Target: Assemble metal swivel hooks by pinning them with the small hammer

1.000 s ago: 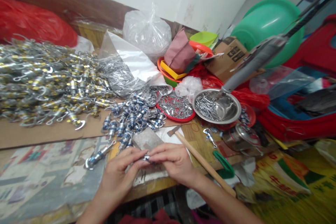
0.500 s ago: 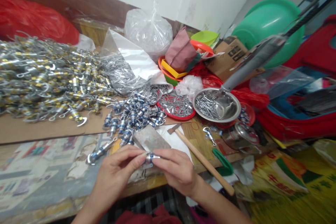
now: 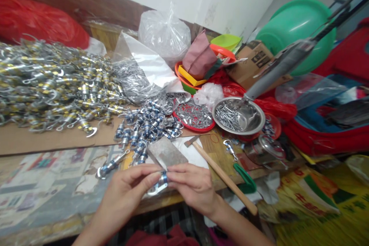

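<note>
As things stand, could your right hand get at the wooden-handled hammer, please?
Probably yes: the hammer lies uncovered just beside the right hand, nothing between them. But that hand and the left hand together pinch a small metal clasp, which would need letting go first.

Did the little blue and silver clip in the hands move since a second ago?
Yes. The clip has turned: earlier only a small bit showed between the fingertips, now its hook hangs down-left, nearer the table edge and below the grey metal block.
</note>
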Action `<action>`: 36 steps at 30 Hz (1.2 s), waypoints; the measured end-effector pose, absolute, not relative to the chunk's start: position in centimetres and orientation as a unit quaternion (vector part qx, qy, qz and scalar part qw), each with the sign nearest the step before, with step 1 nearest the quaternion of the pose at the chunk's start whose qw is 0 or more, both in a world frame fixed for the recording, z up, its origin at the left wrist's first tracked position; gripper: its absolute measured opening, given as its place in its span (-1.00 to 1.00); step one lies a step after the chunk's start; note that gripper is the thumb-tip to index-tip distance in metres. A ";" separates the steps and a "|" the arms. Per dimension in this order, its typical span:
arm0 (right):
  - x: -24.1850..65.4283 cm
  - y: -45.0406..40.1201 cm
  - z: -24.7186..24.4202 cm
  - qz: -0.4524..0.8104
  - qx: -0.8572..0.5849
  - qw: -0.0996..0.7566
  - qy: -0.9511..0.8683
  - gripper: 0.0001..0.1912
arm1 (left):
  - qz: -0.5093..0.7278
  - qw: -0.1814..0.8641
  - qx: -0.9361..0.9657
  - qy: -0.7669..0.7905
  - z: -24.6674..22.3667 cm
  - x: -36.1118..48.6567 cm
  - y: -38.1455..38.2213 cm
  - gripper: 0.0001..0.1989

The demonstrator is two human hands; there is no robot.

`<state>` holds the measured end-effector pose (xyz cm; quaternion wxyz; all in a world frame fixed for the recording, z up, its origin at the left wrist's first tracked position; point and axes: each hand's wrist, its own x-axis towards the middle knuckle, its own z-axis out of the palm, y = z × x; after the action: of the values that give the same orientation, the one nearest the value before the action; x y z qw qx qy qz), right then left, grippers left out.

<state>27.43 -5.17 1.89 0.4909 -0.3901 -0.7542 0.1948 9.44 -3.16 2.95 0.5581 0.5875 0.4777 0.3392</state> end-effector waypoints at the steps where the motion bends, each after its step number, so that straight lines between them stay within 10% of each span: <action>1: 27.3 -5.4 2.0 0.214 -0.405 0.492 -0.741 -0.85 | 0.346 0.592 0.548 0.479 2.7 9.5 -3.3 -0.83; 5: 27.5 -5.3 3.1 0.298 -0.444 0.416 -0.736 -0.85 | 0.374 0.671 0.428 0.476 1.6 10.1 -3.8 -0.39; 11: 32.3 3.0 4.3 0.024 -0.682 0.135 -0.718 -0.74 | 0.349 0.711 0.394 0.466 1.9 10.4 -2.7 -0.28; 17: 34.5 10.2 2.2 -0.007 -0.725 0.039 -0.687 -0.72 | 0.317 0.749 0.391 0.431 2.4 10.0 -1.4 -0.24; 36: 29.1 -0.1 3.8 0.315 -0.489 0.369 -0.725 -0.84 | 0.356 0.763 0.344 0.416 1.8 10.0 -0.9 -0.14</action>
<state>29.05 -0.07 3.81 0.3690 -0.4892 -0.7248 0.3150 9.95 -0.94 1.84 0.7634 0.3438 0.4155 0.3555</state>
